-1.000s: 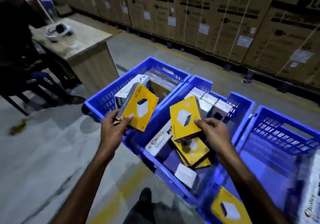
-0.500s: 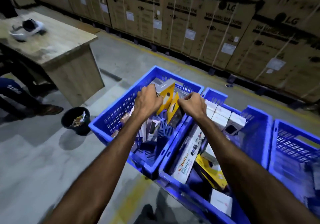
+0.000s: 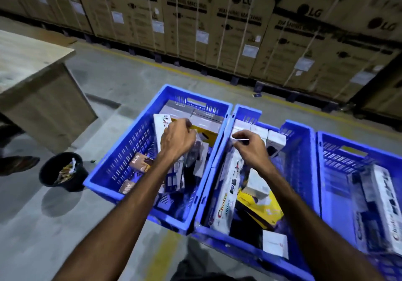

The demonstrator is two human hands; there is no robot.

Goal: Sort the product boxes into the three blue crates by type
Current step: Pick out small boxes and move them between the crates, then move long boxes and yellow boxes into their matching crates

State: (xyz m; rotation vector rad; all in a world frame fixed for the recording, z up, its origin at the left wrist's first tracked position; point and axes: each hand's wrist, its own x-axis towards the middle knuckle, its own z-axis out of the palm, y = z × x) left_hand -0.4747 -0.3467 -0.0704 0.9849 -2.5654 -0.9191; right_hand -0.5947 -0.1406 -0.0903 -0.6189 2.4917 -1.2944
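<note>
Two bare, sleeveless forearms; dark trousers and a dark shoe below.

Head-worn view, forward and down, close over three blue crates (image 3: 139,150).

Setting: warehouse / stockroom. Tall LG washing machine cartons (image 3: 237,26), strapped and labelled, standing in row along back on dark pallets (image 3: 289,94). Bare concrete floor (image 3: 121,78) carrying painted yellow line (image 3: 195,78). Blue plastic crates (image 3: 139,148) sitting on floor, holding boxed retail goods. Plain wooden table (image 3: 32,85) and black bin (image 3: 63,172) standing at left.
</note>
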